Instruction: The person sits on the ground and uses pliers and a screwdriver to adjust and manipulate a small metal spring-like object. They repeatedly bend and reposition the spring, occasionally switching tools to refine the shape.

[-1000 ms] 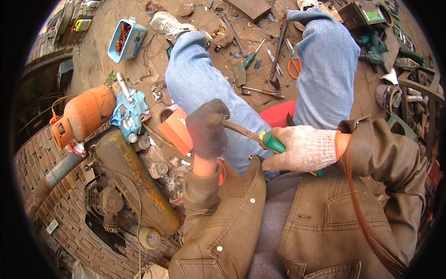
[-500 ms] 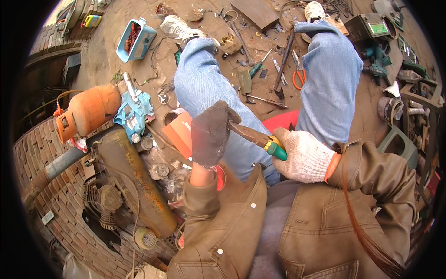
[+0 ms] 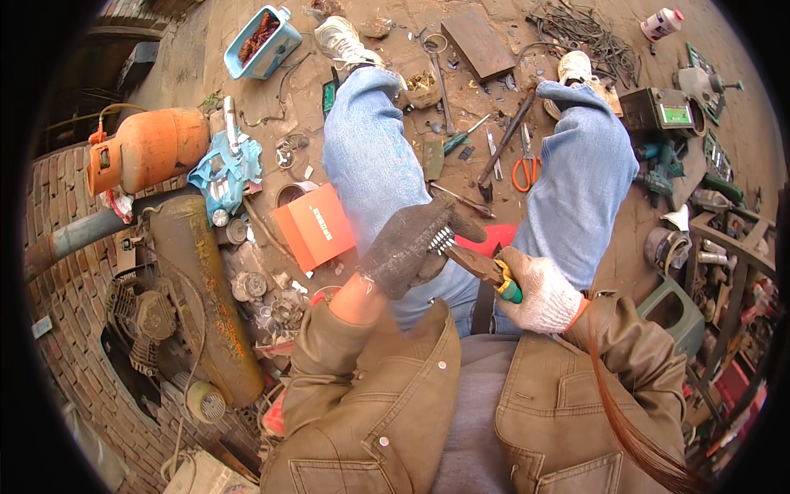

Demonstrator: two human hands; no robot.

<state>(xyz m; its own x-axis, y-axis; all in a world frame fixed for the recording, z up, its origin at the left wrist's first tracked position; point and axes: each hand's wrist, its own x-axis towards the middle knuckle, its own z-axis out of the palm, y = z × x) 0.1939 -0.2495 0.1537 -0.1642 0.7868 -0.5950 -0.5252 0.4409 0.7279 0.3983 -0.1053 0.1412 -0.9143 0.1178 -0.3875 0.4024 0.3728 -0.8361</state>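
Note:
In a dark work glove, my left hand (image 3: 403, 251) is closed around a small ribbed silver metal piece (image 3: 442, 240), whose end shows between thumb and fingers. Its exact kind is unclear. My right hand (image 3: 539, 292), wearing a white knitted glove, grips pliers (image 3: 475, 263) by their green and yellow handles. The plier jaws point left and lie right against the silver piece. Whether they pinch it cannot be made out. Both hands are above my lap, between the knees. Beneath them, a red object (image 3: 491, 240) partly shows.
An orange box (image 3: 314, 226) lies left of my leg, near an orange gas cylinder (image 3: 152, 150) and a rusty cylinder (image 3: 206, 296). Ahead are orange-handled scissors (image 3: 527, 163), a screwdriver (image 3: 465, 136) and a blue bin (image 3: 265, 43). Green power tools (image 3: 661, 173) lie to the right.
My left hand has turned and shifted right and down, bringing the silver piece into sight. The pliers have moved slightly right and down, still in my right hand. The whole view has shifted.

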